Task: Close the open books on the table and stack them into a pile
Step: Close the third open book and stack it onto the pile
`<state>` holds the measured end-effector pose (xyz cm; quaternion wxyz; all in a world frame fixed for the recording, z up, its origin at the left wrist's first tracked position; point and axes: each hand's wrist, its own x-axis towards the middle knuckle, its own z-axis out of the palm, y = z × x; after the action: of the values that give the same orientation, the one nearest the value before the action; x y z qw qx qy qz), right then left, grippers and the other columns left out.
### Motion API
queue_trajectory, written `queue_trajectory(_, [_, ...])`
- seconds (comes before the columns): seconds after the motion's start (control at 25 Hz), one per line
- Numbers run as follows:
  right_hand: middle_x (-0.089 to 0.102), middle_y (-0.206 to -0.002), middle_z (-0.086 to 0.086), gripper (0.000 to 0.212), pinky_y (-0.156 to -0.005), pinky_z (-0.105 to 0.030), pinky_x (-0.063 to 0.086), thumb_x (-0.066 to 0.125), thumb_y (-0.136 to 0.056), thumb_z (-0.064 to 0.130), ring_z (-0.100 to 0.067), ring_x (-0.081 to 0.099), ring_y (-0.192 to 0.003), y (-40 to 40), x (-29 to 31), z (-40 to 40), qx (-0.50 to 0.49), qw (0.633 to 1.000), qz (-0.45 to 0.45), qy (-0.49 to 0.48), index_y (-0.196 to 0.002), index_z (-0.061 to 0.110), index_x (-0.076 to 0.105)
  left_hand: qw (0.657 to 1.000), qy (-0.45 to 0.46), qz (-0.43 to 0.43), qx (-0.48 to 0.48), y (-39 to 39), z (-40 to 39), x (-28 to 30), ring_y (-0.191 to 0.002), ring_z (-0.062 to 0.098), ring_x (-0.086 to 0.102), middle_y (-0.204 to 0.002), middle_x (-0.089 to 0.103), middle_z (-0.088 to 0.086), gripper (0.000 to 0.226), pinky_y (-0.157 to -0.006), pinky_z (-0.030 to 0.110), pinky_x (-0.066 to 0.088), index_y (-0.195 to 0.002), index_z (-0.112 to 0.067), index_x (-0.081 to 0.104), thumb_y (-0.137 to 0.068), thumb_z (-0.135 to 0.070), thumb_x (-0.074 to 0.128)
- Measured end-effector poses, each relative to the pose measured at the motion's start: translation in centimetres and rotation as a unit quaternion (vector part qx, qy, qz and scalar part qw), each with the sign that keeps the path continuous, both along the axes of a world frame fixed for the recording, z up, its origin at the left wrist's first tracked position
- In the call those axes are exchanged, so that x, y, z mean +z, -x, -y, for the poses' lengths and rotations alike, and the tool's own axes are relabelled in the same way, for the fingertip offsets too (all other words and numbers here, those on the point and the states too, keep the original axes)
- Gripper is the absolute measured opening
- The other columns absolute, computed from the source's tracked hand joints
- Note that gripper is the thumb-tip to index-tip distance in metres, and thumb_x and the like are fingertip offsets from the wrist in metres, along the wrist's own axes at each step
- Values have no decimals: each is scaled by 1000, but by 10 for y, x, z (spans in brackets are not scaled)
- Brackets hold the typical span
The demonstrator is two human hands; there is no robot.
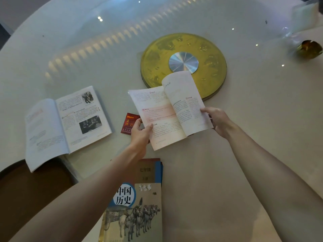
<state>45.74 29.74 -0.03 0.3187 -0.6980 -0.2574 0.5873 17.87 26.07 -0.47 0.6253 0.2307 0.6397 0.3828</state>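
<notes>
An open book (pixel 167 110) with pinkish pages is lifted above the table's middle. My left hand (pixel 140 131) grips its left edge, thumb on the page. My right hand (pixel 216 121) holds its right edge, and the right pages are raised and curling inward. A second open book (pixel 66 124) with black-and-white photos lies flat at the left, its corner overhanging the table edge. Near me lies a closed history book (pixel 139 203) with horses on the cover, resting on top of at least one other closed book; my left forearm partly hides it.
A small red pack (pixel 129 123) lies beside my left hand, partly under the held book. A gold round turntable base (pixel 206 55) with a silver hub sits mid-table under glass. A gold bowl (pixel 309 48) stands far right. A brown chair (pixel 26 198) is at lower left.
</notes>
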Motion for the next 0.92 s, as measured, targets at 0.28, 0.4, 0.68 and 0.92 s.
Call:
queue_trajectory(0.28, [69,-90,-1,13,-63,-28,55,61,-97,9,-15,67,-75,45,58,35,27,987,-95,-129,-92,21,59,994,-72,-19,-79,-6,-4,58,-97,27,71,-111,69,8,24,-68,35,62,-122,-17,61,-98,-16,63])
queue_trajectory(0.4, [64,-86,-2,10,-63,-28,52,60,-99,13,-15,62,-74,82,77,60,88,983,-46,-157,-92,19,61,983,-111,-43,-141,-16,10,76,-101,25,66,-107,69,4,22,-79,37,57,-119,-18,65,-98,-22,63])
queue_trajectory(0.68, [74,-119,-14,47,-85,-49,62,53,-98,52,-34,74,-106,131,101,111,39,988,-72,-131,-130,19,63,961,-92,-5,-259,1,47,111,-114,28,62,-122,67,11,36,-85,36,58,-126,-5,69,-100,-17,48])
queue_trajectory(0.92, [76,-113,-15,23,-87,-55,60,53,-100,18,-37,72,-105,156,126,143,5,991,-26,-133,-112,19,72,970,-125,-55,-201,44,87,121,-110,22,64,-122,69,5,30,-82,30,57,-118,-3,72,-97,-2,51])
